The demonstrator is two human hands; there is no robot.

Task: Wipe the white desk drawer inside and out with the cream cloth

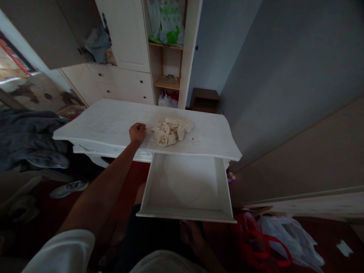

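Shelf bag point(172, 28) (blurred lettering point(170, 11)); right hand point(190, 232) at drawer point(184, 185).

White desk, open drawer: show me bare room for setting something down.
Bare: desktop left of the left hand, its right end past the crumpled cloth, and the visible floor of the open drawer. Crowded: the middle, around hand and cloth.

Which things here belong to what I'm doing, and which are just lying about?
Part of the work, judging by your hands:
- open drawer, right hand at its front
- white table, left hand at its top
- cream cloth, beside the left hand

Apparently lying about:
- shoe
- red bag
- white plastic bag
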